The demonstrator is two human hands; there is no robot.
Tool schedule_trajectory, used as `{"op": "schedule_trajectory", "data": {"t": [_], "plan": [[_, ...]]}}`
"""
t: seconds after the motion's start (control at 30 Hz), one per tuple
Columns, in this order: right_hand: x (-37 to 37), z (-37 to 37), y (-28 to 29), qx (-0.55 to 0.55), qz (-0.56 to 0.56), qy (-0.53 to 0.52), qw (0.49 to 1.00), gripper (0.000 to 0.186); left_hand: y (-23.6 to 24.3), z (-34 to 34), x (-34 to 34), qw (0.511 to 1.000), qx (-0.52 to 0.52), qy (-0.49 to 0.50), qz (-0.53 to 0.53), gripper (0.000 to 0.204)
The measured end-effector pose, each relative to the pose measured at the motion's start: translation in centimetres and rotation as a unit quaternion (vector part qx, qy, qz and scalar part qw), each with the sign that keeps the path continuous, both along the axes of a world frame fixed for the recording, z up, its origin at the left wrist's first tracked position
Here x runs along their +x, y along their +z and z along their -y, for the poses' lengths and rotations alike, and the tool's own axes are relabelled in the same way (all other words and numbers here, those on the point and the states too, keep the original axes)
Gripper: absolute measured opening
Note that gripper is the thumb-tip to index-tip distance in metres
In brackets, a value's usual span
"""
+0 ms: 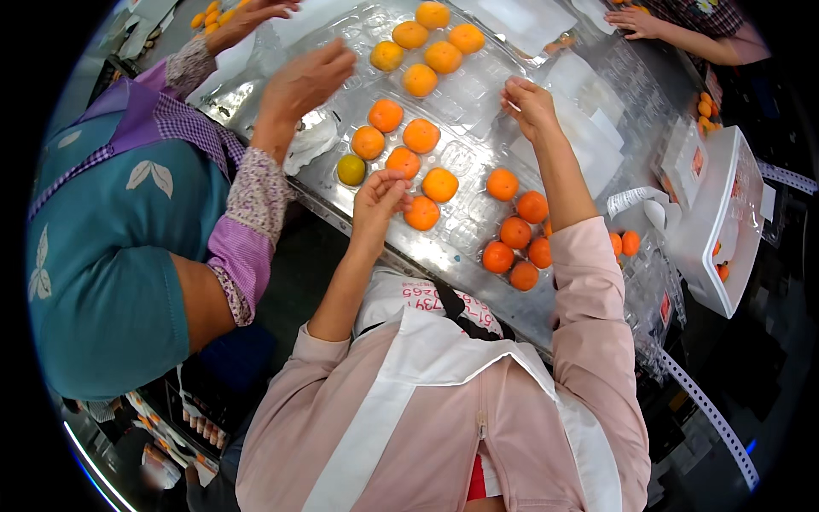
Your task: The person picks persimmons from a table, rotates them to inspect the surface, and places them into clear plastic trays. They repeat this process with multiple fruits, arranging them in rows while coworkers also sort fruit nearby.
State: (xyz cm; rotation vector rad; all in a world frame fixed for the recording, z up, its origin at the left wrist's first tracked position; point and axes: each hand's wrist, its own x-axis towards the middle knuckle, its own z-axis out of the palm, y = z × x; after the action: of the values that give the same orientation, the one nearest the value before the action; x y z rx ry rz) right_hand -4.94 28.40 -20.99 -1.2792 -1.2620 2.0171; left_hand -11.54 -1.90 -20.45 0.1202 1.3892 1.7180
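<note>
My left hand (380, 205) is closed in a loose pinch beside an orange (421, 213) at the near edge of a clear plastic tray (461, 162). Several other oranges sit in that tray, and a greenish one (351, 170) lies at its left end. Farther off to the right, my right hand (530, 106) is raised over clear plastic, its fingers curled toward the thumb. Anything held in either hand is too small or hidden to name. Below my right forearm, a cluster of deeper orange fruit (515, 232) sits in clear plastic.
A co-worker's hand (307, 81) reaches over the metal table (328, 200) from the left. Another person's hand (633, 23) rests at the far right. More oranges (443, 57) sit at the back. A white bin (734, 222) stands right, near a curled paper strip (630, 200).
</note>
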Motion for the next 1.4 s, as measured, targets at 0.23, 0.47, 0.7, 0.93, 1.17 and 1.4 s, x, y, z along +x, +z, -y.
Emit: {"op": "schedule_trajectory", "data": {"t": [0.23, 0.47, 0.7, 0.93, 1.17, 1.4], "plan": [[-0.5, -0.6, -3.1, 0.077, 0.055, -0.047, 0.994, 0.032, -1.7, 2.3, -1.1, 0.995, -0.017, 0.070, -0.076, 0.017], [0.0, -0.2, -2.8, 0.077, 0.070, -0.043, 0.994, 0.057, -3.2, 4.3, -2.5, 0.989, -0.027, 0.126, -0.072, 0.016], [3.3, 2.7, 1.4, 0.198, 0.040, -0.028, 0.979, 0.056, -3.2, 5.4, -4.1, 0.983, -0.038, 0.154, -0.090, 0.017], [14.5, 8.7, 2.0, 0.266, 0.033, -0.042, 0.962, 0.030, -6.6, 6.1, -5.4, 0.926, -0.144, 0.110, -0.331, 0.024], [24.0, 14.6, 0.0, 0.256, 0.099, -0.133, 0.952, 0.021, -4.5, 3.6, -5.9, 0.733, -0.223, -0.041, -0.641, 0.043], [26.1, 19.6, -1.6, 0.249, 0.091, -0.205, 0.942, 0.018, -4.4, 3.0, -6.8, 0.693, -0.171, -0.107, -0.692, 0.044]]}}
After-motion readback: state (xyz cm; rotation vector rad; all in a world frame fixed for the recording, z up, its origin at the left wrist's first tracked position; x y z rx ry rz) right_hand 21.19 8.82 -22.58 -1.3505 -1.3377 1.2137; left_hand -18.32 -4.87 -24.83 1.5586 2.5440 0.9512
